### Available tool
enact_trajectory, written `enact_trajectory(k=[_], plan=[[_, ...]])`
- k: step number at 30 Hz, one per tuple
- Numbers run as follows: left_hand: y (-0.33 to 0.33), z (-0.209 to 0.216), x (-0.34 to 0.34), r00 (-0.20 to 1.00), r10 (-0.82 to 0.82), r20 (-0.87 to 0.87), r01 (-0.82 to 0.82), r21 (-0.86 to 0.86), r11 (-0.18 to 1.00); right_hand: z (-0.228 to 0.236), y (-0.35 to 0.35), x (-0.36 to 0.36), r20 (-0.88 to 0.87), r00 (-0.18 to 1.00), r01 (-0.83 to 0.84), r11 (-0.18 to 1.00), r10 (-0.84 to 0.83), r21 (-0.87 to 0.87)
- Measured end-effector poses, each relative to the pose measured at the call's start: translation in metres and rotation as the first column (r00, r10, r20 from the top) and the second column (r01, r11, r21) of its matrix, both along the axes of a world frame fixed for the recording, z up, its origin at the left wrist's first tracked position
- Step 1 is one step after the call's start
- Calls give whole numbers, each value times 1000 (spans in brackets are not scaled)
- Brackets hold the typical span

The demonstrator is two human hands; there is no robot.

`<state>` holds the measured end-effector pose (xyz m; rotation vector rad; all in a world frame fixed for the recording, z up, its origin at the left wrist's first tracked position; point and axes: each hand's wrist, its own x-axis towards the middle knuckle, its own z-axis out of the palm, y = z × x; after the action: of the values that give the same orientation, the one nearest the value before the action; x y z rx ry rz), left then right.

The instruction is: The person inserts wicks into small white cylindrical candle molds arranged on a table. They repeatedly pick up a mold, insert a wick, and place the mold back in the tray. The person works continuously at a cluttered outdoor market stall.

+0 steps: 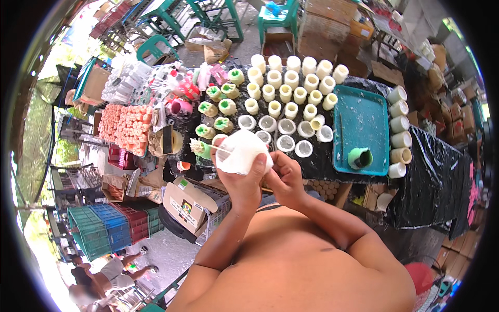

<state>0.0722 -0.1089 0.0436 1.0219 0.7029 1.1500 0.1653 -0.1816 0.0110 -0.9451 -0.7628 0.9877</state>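
A white hollow cylinder (240,150), tilted with its mouth toward the left, is gripped by my left hand (243,183), whose fingers wrap round it. A thin pale stick (221,150) shows at its mouth; how far in it reaches is hidden. Beside the cylinder's lower right side, my right hand (287,182) has its fingers curled together. Whatever those fingers hold, if anything, is hidden. Just beyond the cylinder stand white hollow cups (285,143). Green-centred cream cylinders (223,124) and a bundle of thin sticks (199,147) in a green holder are by my left hand.
Several rows of cream hollow cylinders (291,79) cover the black-covered table. On its right, a teal tray (358,125) carries a green cup (359,158); more cylinders (401,124) line its edge. Orange-pink pieces (125,129) lie left. Crates (109,231) and another person (101,278) are lower left.
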Motion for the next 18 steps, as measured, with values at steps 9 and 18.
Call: enact_trajectory(k=[9, 18], plan=[[27, -10, -47, 995, 95, -27, -95, -5, 995, -12, 20, -37, -11, 994, -108, 989, 108, -100], [77, -2, -117, 988, -22, -154, 47, 163, 985, 3, 38, -57, -168, 975, -174, 972, 147, -159]])
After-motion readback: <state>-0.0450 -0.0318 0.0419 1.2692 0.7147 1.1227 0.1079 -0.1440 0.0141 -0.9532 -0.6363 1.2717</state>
